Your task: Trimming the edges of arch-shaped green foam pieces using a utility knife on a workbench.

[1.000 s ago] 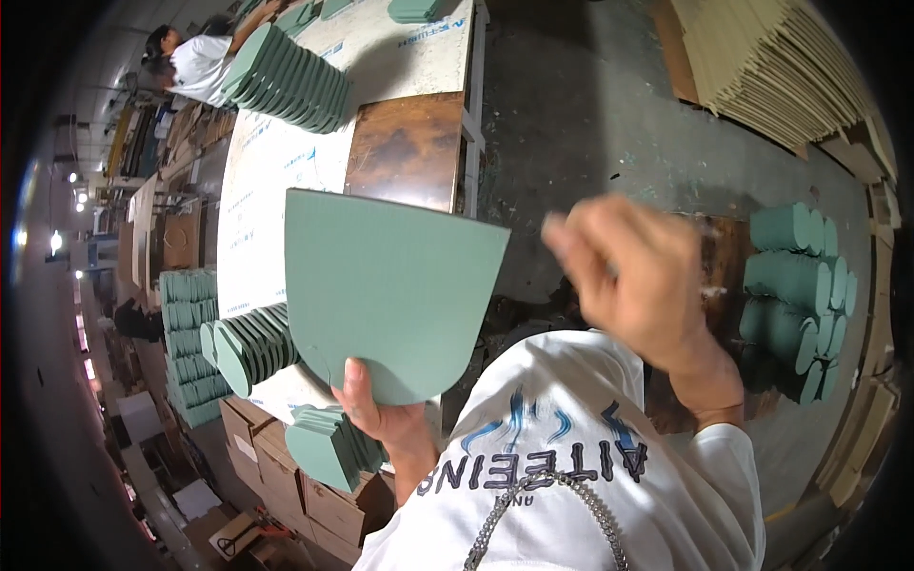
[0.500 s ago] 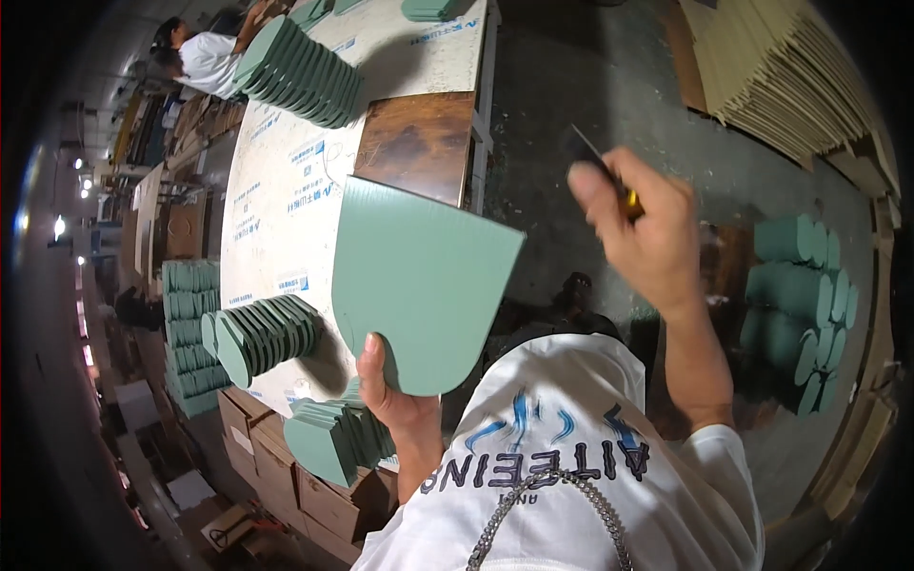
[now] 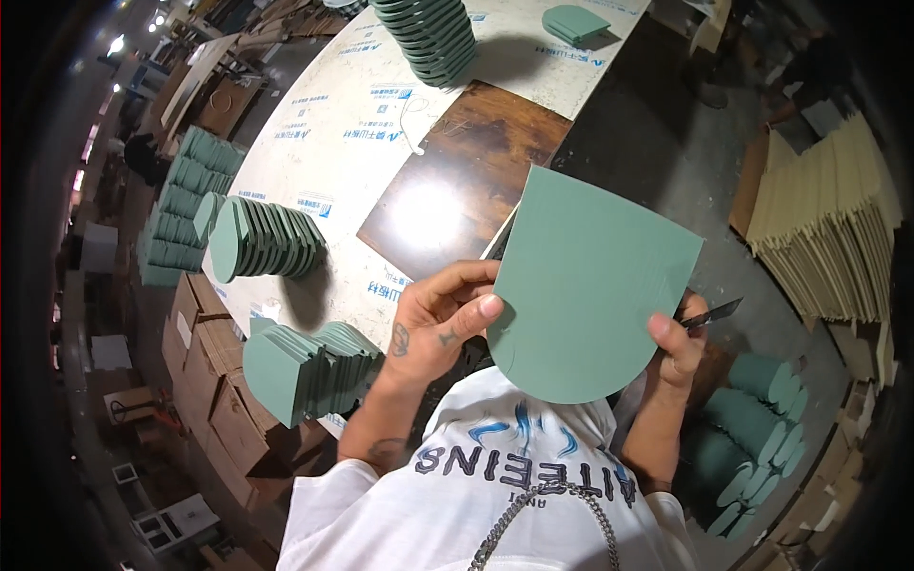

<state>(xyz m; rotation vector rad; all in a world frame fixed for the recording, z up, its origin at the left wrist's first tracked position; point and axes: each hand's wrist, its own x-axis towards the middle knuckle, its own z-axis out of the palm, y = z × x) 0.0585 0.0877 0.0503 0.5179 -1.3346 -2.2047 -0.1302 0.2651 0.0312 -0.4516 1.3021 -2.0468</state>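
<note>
A green panel [image 3: 590,285], rounded at the near end and straight at the far end, is held up in front of my chest. Its left edge is gripped by my left hand [image 3: 433,319], thumb on the face and fingers curled behind. At the lower right edge, my right hand [image 3: 676,354] presses its thumb on the panel. That same hand also holds a utility knife [image 3: 716,312], whose thin dark blade points out to the right, away from the panel. The knife's handle is mostly hidden by the fingers and panel.
A white table [image 3: 347,143] bears a dark brown wooden board [image 3: 476,143] and upright rows of green panels [image 3: 271,238]. Cardboard boxes [image 3: 214,371] stand below left. At right are stacked tan sheets [image 3: 824,224] and bundled green pieces [image 3: 752,419] on the floor.
The panel has moved right as my body turned. My right hand, with the knife, has come down from the upper right onto the panel's right edge. My left hand has shifted up its left edge.
</note>
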